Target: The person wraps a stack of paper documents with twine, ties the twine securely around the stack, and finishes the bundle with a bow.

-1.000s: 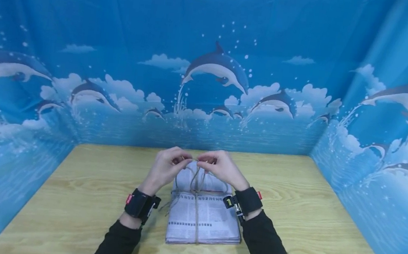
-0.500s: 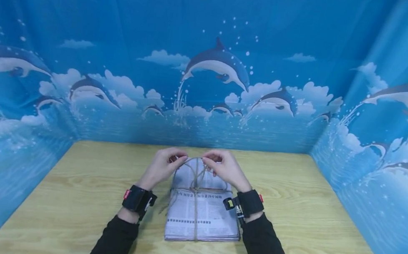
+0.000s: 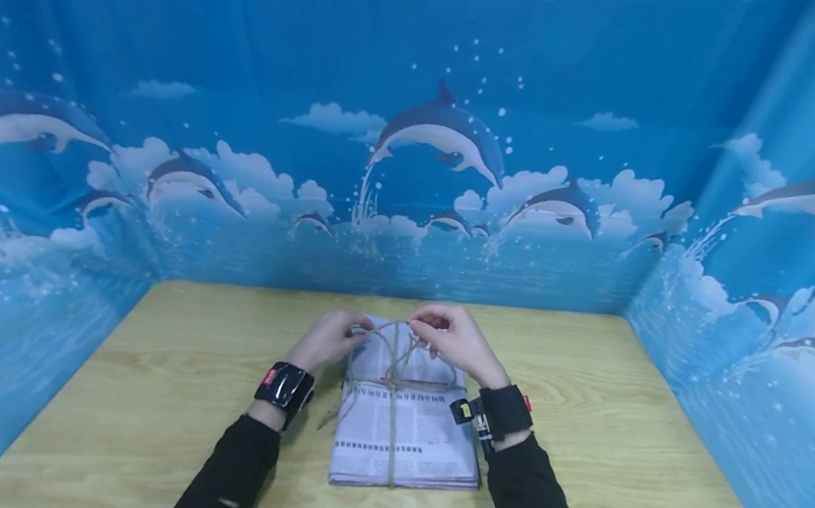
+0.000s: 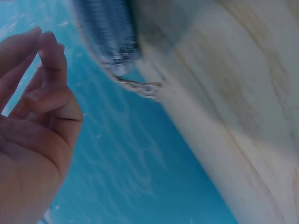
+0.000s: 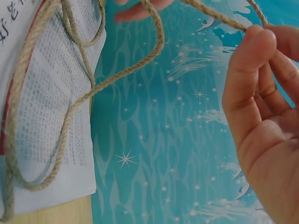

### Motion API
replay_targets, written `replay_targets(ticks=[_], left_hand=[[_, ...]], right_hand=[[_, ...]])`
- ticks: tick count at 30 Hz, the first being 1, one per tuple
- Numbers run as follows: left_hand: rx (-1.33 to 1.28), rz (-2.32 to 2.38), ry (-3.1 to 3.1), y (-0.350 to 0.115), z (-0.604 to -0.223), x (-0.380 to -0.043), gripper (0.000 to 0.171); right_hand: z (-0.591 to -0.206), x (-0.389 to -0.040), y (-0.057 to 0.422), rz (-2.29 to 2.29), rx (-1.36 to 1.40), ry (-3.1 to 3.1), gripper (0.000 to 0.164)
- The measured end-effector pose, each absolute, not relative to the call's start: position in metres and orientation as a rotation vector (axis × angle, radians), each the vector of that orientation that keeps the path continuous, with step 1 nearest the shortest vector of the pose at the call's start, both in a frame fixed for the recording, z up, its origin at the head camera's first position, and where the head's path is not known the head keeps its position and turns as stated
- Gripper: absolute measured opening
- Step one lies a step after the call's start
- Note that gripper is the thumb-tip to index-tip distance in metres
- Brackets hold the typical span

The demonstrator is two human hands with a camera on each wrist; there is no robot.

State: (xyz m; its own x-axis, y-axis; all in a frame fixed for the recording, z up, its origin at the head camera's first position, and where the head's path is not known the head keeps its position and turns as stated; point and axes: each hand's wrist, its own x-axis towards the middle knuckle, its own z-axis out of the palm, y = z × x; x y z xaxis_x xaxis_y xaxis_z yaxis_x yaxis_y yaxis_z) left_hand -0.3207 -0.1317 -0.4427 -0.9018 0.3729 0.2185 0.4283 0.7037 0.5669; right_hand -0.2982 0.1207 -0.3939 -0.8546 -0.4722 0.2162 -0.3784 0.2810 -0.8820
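A folded stack of newspapers (image 3: pixel 432 433) lies flat on the table, with jute twine (image 3: pixel 391 436) crossed around it. Loops of the twine rise over its far half. My right hand (image 3: pixel 459 345) pinches a strand between thumb and forefinger above the far right part of the stack; the right wrist view shows this twine (image 5: pixel 219 15) at the fingertips. At the far left corner, my left hand (image 3: pixel 326 342) has thumb and finger together by a twine loop. In the left wrist view its fingertips meet, though the strand there is hard to see.
The wood-grain table (image 3: pixel 597 443) extends on both sides of the stack. A blue dolphin-print curtain (image 3: pixel 264 254) stands along its back and sides. Loose twine ends (image 3: pixel 330 418) hang off the stack's left side. A black band (image 3: pixel 285 386) circles each wrist.
Both hands were close together over the stack's far edge. They have since drawn apart, the left going left and slightly down, the right a little right, and the twine between them has spread.
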Motion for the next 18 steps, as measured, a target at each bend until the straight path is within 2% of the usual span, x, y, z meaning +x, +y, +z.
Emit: replay_targets(ticks=[6, 8, 11, 15, 18], left_hand=[[-0.746, -0.775, -2.853, -0.125, -0.451, -0.336, 0.032], [-0.770, -0.672, -2.881, -0.124, -0.453, -0.337, 0.028], [-0.760, -0.602, -2.927, -0.122, -0.456, -0.337, 0.007], [-0.684, -0.673, -2.947, -0.127, -0.456, -0.331, 0.020], [-0.561, -0.829, -2.925, -0.136, -0.450, -0.325, 0.016]], right_hand=[[-0.395, -0.300, 0.122, -1.657, -0.843, 2.422, 0.025], [-0.396, -0.299, 0.120, -1.650, -0.836, 2.423, 0.023], [-0.397, -0.299, 0.118, -1.646, -0.816, 2.432, 0.018], [-0.397, -0.300, 0.117, -1.656, -0.809, 2.456, 0.019], [-0.397, -0.299, 0.118, -1.645, -0.821, 2.521, 0.021]])
